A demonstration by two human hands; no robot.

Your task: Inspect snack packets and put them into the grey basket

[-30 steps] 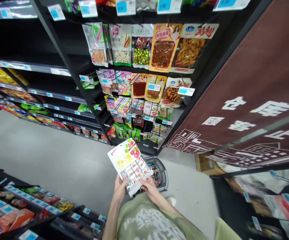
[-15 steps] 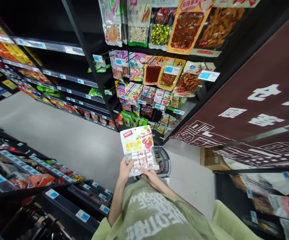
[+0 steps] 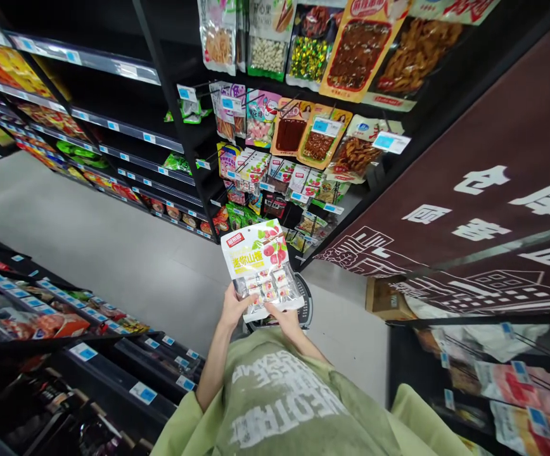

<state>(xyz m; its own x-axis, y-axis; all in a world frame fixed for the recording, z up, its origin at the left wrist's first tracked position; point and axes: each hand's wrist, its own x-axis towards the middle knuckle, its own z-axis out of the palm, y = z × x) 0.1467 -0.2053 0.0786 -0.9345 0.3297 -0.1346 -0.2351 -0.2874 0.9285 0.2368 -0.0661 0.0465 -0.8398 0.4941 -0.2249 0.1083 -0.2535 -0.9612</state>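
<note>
A bag of hawthorn candy [image 3: 260, 269], white on top with red fruit printed on it and a clear lower part showing small wrapped pieces, is held up in front of my body. My left hand [image 3: 235, 305] grips its lower left edge, the thumb lying across the front. At the bottom edge, my right hand [image 3: 284, 316] pinches it with the thumb in front; the other fingers are hidden behind the bag. Below and behind the bag, partly covered by it, is a grey shopping basket [image 3: 306, 303].
Hooks of hanging snack bags [image 3: 290, 126] stand ahead. Dark shelves [image 3: 113, 130] with price tags run along the left. A brown wall panel [image 3: 446, 209] with white lettering is at right, a cardboard box [image 3: 386, 301] below it. Grey floor [image 3: 161, 253] lies between the shelves.
The bag has come slightly nearer and tilted a little, both hands still on it. The basket is now more covered by the bag. The whole view has shifted slightly.
</note>
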